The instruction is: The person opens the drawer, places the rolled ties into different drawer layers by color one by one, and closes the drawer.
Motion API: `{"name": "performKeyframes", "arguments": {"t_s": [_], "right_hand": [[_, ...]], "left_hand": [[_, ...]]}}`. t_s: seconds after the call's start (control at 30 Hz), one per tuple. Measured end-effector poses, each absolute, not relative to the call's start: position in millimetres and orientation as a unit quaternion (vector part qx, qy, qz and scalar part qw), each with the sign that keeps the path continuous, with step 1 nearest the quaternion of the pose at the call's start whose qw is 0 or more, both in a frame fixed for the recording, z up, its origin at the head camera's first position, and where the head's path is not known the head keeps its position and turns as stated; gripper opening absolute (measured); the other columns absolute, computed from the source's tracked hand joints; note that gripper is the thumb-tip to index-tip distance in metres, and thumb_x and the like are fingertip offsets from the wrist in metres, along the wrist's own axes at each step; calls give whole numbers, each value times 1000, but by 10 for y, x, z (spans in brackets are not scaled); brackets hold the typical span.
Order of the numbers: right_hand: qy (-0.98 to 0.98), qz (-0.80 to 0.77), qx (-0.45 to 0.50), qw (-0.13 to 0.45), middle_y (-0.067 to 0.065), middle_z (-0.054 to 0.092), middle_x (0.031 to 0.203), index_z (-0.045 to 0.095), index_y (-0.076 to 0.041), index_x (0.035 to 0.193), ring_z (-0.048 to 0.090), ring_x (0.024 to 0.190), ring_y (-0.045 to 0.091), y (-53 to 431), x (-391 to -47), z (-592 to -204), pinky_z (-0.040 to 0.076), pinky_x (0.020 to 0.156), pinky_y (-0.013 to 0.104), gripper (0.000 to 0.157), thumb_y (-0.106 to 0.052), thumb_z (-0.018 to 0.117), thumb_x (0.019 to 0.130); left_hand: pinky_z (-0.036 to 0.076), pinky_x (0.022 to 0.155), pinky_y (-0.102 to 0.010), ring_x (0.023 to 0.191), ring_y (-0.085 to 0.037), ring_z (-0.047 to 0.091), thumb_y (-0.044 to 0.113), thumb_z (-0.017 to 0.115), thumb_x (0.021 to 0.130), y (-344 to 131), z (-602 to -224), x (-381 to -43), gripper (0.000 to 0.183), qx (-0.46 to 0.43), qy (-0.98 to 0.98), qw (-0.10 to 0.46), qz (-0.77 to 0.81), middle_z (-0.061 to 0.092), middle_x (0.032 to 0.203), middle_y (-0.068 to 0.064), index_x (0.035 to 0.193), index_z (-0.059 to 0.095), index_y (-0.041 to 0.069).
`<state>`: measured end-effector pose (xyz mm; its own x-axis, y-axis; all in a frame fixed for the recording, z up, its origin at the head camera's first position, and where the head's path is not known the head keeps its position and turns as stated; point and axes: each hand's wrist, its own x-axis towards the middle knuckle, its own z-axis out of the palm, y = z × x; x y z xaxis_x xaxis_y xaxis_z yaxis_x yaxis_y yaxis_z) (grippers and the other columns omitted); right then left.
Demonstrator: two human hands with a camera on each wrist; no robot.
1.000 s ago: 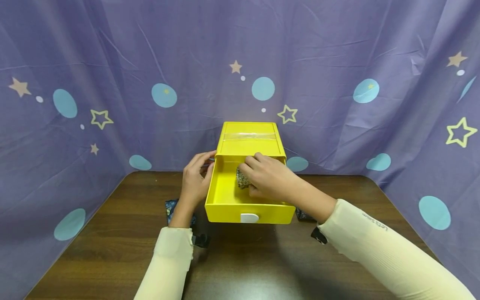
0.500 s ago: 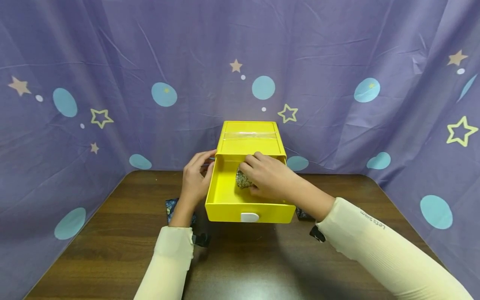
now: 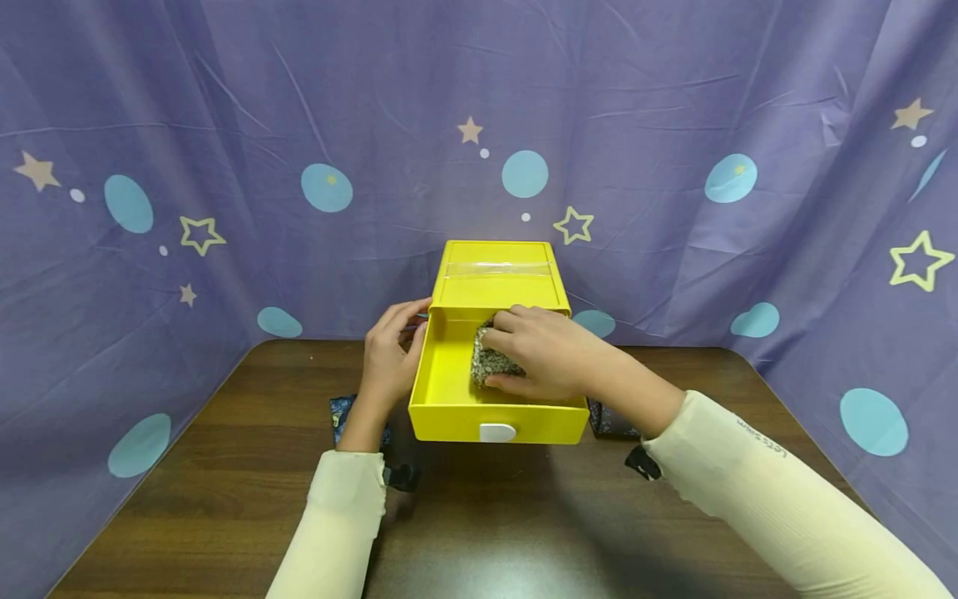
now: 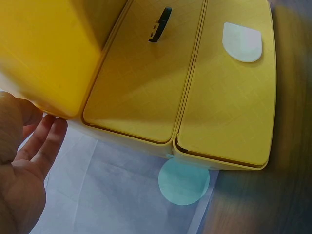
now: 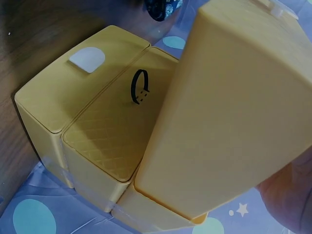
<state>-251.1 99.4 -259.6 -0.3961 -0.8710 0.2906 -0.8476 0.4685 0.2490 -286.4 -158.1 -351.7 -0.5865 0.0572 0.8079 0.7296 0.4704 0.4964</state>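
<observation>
A yellow drawer unit (image 3: 501,274) stands at the back of the table, its top drawer (image 3: 497,423) pulled out. My right hand (image 3: 554,353) reaches into this drawer, thumb in front and fingers curved over a small grey-and-beige speckled, block-like thing (image 3: 485,363); my hand covers its right part. On the unit's left side, my left hand (image 3: 387,362) rests with mostly straight fingers at the front edge. The left wrist view shows its fingertips (image 4: 57,127) right at a yellow corner. In the right wrist view, the drawer's side hides most of my right hand (image 5: 292,190).
Two lower drawers show below the open one, one with a black loop handle (image 5: 139,87), the lowest with a white tab (image 5: 88,59). Dark patterned packets lie on the brown table, one at left (image 3: 342,413) and one at right (image 3: 612,422). A purple curtain (image 3: 636,108) hangs behind.
My right hand has shifted slightly right, its thumb and fingers spread wider apart, and more of the speckled thing shows. My left hand stays where it was.
</observation>
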Motion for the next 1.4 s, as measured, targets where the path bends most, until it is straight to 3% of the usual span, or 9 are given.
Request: {"name": "performKeyframes", "arguments": {"t_s": [0.3,1.03,1.13,1.4], "right_hand": [[-828,-28,513,224,0,59,92,69,-11,111,52,81,21,1045,-2470,-2510,48,74,35,34,-42,69,98],[-754,23,554,353,8,66,106,67,-3,121,57,88,25,1047,-2185,-2521,54,76,37,43,-34,78,92],[-745,27,561,360,9,67,107,67,-4,121,59,92,26,1030,-2136,-2538,54,81,38,43,-35,76,93],[-706,-19,570,421,8,66,104,66,-7,115,59,88,27,1007,-2003,-2629,53,76,37,37,-38,69,95]], "left_hand": [[62,84,-42,102,-29,68,-1,62,100,-1587,-3500,-2866,32,-253,-769,380,-447,66,122,-17,132,67,1],[62,85,-42,102,-29,69,0,62,100,-1581,-3506,-2876,32,-262,-765,382,-447,66,122,-17,132,67,1],[62,85,-42,102,-29,69,0,62,100,-1583,-3512,-2877,32,-262,-765,382,-447,66,122,-17,132,67,1],[62,84,-42,102,-29,69,0,62,100,-1587,-3523,-2879,32,-267,-763,385,-445,66,122,-17,132,67,1]]}}
